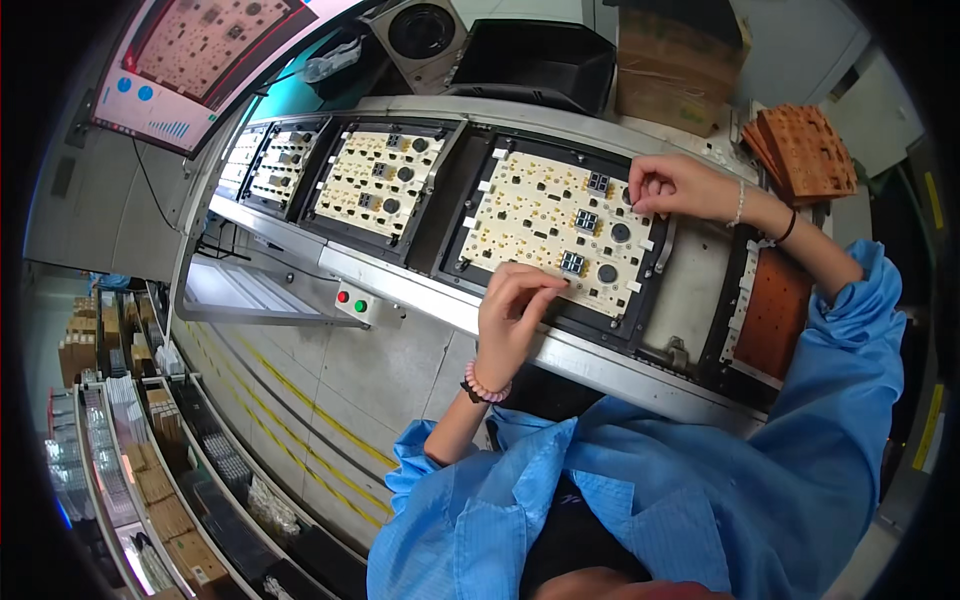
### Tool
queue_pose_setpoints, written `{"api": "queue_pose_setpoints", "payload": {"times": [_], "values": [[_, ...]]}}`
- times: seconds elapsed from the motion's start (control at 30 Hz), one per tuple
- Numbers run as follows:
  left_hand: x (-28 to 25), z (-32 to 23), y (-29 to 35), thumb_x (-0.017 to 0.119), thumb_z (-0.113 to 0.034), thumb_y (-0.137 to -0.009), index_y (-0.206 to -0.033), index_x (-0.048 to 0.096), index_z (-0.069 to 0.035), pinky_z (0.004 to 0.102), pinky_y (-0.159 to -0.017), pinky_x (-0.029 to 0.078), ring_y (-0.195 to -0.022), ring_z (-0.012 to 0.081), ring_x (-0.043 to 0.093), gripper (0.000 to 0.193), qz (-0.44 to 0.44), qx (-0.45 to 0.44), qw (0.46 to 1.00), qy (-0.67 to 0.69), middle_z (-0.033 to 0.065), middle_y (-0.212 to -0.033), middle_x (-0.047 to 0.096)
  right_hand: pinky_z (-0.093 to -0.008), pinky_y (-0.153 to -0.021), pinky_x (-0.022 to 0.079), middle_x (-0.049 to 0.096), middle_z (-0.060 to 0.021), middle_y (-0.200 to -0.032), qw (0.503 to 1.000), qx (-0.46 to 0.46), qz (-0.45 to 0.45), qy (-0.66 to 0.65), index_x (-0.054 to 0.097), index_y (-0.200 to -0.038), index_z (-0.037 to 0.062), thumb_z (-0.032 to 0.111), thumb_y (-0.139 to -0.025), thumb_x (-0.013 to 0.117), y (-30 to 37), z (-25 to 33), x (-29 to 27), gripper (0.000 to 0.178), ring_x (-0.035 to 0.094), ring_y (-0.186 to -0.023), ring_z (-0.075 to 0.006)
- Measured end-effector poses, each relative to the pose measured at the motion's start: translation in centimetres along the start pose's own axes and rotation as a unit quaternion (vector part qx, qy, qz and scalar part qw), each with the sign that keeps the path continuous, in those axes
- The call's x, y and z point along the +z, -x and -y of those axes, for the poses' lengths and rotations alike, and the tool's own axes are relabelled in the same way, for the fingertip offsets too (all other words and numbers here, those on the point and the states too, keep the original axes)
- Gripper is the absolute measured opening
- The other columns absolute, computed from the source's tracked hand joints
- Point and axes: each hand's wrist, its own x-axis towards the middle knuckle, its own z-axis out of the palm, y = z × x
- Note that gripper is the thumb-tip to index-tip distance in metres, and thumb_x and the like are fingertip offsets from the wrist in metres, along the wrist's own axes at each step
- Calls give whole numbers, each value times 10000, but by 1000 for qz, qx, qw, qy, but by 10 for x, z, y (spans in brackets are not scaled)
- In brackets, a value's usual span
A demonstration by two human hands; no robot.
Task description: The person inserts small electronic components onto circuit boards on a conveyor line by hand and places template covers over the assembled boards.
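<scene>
A cream-coloured circuit board [530,205] lies in a black carrier frame [645,295] on the conveyor in front of me. Along its right part sit several dark square display modules [586,221] and round black buzzer-like parts [620,232]. My left hand [515,315] hovers over the near edge of the board, its thumb and index finger pinched together by the lowest display module. At the board's far right corner, my right hand [672,188] is closed with curled fingers, partly covering a round part. Anything between the fingertips of either hand is too small or hidden to make out.
More boards in carriers [375,175] line the conveyor to the left, below a monitor [190,60]. Brown boards [800,150] are stacked at right. A black bin [535,60] and a cardboard box [675,70] stand behind. A button box [352,302] juts from the near rail.
</scene>
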Motion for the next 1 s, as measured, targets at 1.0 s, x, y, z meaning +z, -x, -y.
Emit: {"api": "queue_pose_setpoints", "payload": {"times": [1.0], "values": [[25, -15, -28, 719, -53, -830, -972, 633, -45, 379, -733, 482, -820, 294, 573, 166, 151, 171, 913, -337, 103, -864, 584, -213, -791, 532, 626, -53, -990, 972, -69, -30, -223, 488, -1200, 40, 165, -1036, 517, 3, -10, 8, 209, 618, -873, -77]]}}
